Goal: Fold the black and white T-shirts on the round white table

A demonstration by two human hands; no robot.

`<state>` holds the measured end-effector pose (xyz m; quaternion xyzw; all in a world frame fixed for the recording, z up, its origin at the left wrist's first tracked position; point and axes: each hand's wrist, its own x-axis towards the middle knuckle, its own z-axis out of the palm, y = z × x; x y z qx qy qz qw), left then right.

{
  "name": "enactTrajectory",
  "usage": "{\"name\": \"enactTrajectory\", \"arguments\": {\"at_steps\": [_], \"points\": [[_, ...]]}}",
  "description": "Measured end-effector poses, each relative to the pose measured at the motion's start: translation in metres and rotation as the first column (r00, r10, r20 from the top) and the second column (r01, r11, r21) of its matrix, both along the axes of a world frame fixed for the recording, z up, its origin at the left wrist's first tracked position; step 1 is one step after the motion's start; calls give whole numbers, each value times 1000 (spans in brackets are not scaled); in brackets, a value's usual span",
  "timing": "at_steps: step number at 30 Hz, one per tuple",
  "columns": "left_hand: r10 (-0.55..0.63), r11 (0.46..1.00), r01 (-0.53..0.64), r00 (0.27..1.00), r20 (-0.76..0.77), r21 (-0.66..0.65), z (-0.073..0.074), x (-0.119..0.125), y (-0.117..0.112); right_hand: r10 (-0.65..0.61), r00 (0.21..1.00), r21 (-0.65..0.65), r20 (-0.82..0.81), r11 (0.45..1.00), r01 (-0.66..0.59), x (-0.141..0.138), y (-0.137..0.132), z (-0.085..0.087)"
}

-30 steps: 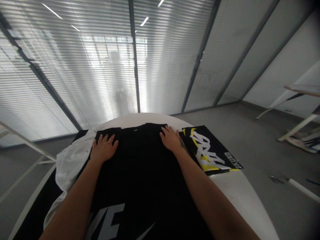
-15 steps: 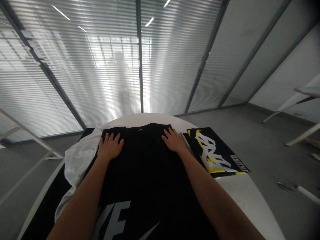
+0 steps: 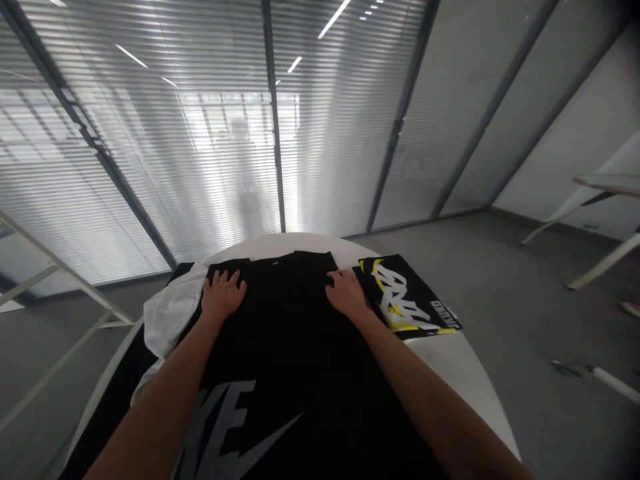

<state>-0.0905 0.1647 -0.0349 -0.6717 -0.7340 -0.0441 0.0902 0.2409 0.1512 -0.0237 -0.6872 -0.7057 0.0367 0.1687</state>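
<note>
A black T-shirt (image 3: pixel 285 333) lies spread over the table, collar at the far end and large grey lettering with a swoosh near me. My left hand (image 3: pixel 223 295) rests flat on its far left shoulder, fingers spread. At the opposite shoulder, my right hand (image 3: pixel 347 293) has its fingers curled in at the shirt's right edge, closed on the fabric; the fingertips are partly hidden. Just beyond that hand sits a folded black garment (image 3: pixel 405 293) with a white and yellow print. Crumpled white cloth (image 3: pixel 170 313) lies left of my left hand.
The round white table (image 3: pixel 445 367) shows its rim at the back and right. More black cloth (image 3: pixel 120 387) hangs along the left side. A white metal frame (image 3: pixel 75 280) stands at left, a chair (image 3: pixel 605 183) at right. Blind-covered glass panels (image 3: pixel 330 133) rise behind the table.
My right hand's fingers, stretched out flat before, have curled in at the shirt's edge. My left hand stays spread on the shirt. The view has shifted slightly.
</note>
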Motion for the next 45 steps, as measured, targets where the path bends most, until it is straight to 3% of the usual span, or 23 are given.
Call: {"name": "enactTrajectory", "arguments": {"at_steps": [3,7,11,14,18,22,27,30,33,38,42,45], "points": [[-4,1000,5,1000,-22,26,1,3,-2,1,999,-112,45,994,4,3,-19,5],[-2,999,5,998,-57,40,1,5,-3,-71,995,-134,73,988,80,5,-34,11],[0,994,15,991,-135,112,3,10,-5,-122,992,-161,21,979,124,9,-33,18],[-70,979,117,962,-265,165,11,19,-9,-77,996,-212,-40,975,67,20,-25,23],[-231,956,282,891,-392,78,22,38,-14,-34,993,-309,-111,951,-2,39,-15,28],[-281,955,297,881,-380,-17,24,47,-14,-54,993,-399,-103,917,9,47,-12,30],[-225,974,215,943,-244,-68,31,48,-4,-41,995,-398,-90,917,2,46,-14,29],[-130,988,132,991,39,-76,43,57,9,2,995,-350,-101,936,-38,43,-14,28],[-90,986,129,949,301,-110,53,81,28,68,990,-305,-120,947,-102,38,-14,28],[-122,953,248,838,532,-172,57,143,62,142,980,-245,-138,954,-173,23,-25,32],[-60,949,239,774,630,-204,54,185,78,180,975,-223,-133,953,-207,8,-38,38],[20,943,200,763,646,-265,48,203,79,205,969,-232,-138,944,-233,0,-43,39]]}}
